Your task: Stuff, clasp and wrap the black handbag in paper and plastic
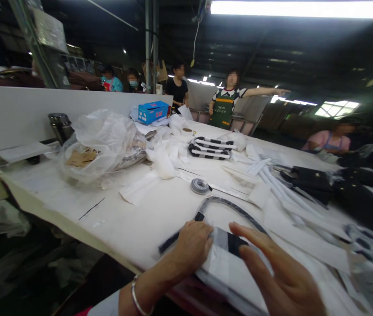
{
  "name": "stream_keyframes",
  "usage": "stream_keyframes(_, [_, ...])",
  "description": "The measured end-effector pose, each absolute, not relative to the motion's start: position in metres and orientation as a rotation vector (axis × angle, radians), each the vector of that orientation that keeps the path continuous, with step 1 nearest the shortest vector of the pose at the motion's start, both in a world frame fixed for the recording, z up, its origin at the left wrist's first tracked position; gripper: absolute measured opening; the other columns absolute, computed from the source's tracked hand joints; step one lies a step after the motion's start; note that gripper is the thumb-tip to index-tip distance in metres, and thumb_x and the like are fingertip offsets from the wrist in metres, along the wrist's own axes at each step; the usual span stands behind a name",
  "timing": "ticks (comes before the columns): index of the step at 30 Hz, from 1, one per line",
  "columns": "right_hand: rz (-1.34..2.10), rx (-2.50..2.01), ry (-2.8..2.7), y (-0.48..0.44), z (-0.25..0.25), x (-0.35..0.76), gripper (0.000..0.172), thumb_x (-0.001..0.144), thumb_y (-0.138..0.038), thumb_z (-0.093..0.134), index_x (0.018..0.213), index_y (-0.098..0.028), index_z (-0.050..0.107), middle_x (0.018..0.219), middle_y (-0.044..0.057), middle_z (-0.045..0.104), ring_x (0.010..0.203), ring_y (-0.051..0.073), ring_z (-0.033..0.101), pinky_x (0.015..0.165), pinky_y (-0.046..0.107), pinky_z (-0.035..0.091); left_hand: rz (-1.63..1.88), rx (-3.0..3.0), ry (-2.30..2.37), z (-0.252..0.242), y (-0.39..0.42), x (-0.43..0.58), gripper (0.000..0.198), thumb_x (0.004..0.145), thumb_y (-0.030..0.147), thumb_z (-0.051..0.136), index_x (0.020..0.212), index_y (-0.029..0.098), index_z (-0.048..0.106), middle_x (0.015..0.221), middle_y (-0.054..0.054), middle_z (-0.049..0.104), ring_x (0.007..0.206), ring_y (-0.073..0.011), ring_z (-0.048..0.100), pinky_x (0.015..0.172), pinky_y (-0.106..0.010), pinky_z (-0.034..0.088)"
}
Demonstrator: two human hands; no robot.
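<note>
In the head view a white bag with black bands point(221, 267) lies at the table's near edge, under clear plastic film. Its dark, wrapped handle point(235, 206) arches over the table beyond it. My left hand point(194, 245) is closed on the bag's upper edge, near the base of the handle; its fingertips are partly hidden. Over the right part of the bag, my right hand point(281, 274) is open, thumb and fingers apart and slightly blurred. I cannot tell whether it touches the film. A coiled grey strap point(200, 186) lies just past the handle.
On the white table point(133, 224) are crumpled plastic bags point(104, 140), a blue box point(154, 112), a metal flask point(60, 126) and striped handles point(211, 148). White strips and black bags point(307, 182) cover the right side. Several people stand or sit beyond; one person point(224, 105) points right.
</note>
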State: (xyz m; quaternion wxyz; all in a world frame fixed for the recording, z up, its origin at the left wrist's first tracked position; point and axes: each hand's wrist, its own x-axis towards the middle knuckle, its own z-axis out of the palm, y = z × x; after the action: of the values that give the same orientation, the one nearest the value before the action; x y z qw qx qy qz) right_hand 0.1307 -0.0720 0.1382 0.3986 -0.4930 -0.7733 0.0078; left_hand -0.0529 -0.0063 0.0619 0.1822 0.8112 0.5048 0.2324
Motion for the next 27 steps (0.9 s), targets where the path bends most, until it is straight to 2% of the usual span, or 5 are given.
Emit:
stream_keyframes(3, [-0.151, -1.327, -2.173, -0.034, 0.087, 0.123, 0.049, 0.094, -0.048, 0.05, 0.138, -0.027, 0.055, 0.135, 0.007, 0.062, 0.123, 0.032, 0.059, 0.103, 0.054, 0.05, 0.637, 2.269, 1.372, 0.065, 0.0, -0.062, 0.023, 0.091, 0.025, 0.056, 0.113, 0.025, 0.062, 0.114, -0.004, 0.069, 0.109, -0.0242, 0.062, 0.099, -0.039, 0.047])
stream_keyframes(8, [-0.268, -1.445, -2.431, -0.013, 0.019, 0.134, 0.047, 0.096, -0.048, 0.046, 0.137, -0.027, 0.057, 0.139, 0.007, 0.057, 0.125, 0.035, 0.058, 0.1, 0.06, 0.05, 0.613, 2.272, 1.323, 0.074, 0.018, -0.093, 0.028, 0.091, 0.023, 0.055, 0.118, 0.027, 0.063, 0.121, -0.001, 0.067, 0.112, -0.0206, 0.062, 0.099, -0.033, 0.048])
stream_keyframes(13, [-0.281, -1.386, -2.494, -0.014, 0.017, 0.143, 0.048, 0.096, -0.045, 0.046, 0.142, -0.031, 0.05, 0.143, 0.004, 0.054, 0.126, 0.032, 0.057, 0.099, 0.055, 0.052, 0.509, 2.351, 1.565, 0.068, 0.049, -0.133, 0.029, 0.092, 0.022, 0.053, 0.119, 0.023, 0.063, 0.122, -0.003, 0.068, 0.113, -0.0215, 0.063, 0.1, -0.035, 0.048])
stream_keyframes(20, [-0.38, -1.408, -2.388, -0.013, 0.011, 0.138, 0.045, 0.095, -0.045, 0.049, 0.137, -0.03, 0.057, 0.14, 0.004, 0.056, 0.124, 0.033, 0.058, 0.099, 0.055, 0.052, 0.346, 2.472, 1.837, 0.06, 0.098, -0.174, 0.031, 0.091, 0.017, 0.049, 0.119, 0.019, 0.061, 0.12, -0.008, 0.067, 0.111, -0.0234, 0.063, 0.094, -0.036, 0.05])
stream_keyframes(27, [-0.529, -1.274, -2.315, -0.008, -0.003, 0.141, 0.042, 0.093, -0.047, 0.053, 0.132, -0.032, 0.06, 0.133, 0.001, 0.064, 0.115, 0.028, 0.065, 0.095, 0.044, 0.055, 0.349, 2.622, 1.855, 0.065, 0.172, -0.158, 0.039, 0.089, 0.007, 0.045, 0.124, 0.018, 0.057, 0.126, -0.013, 0.063, 0.115, -0.0261, 0.06, 0.092, -0.039, 0.05])
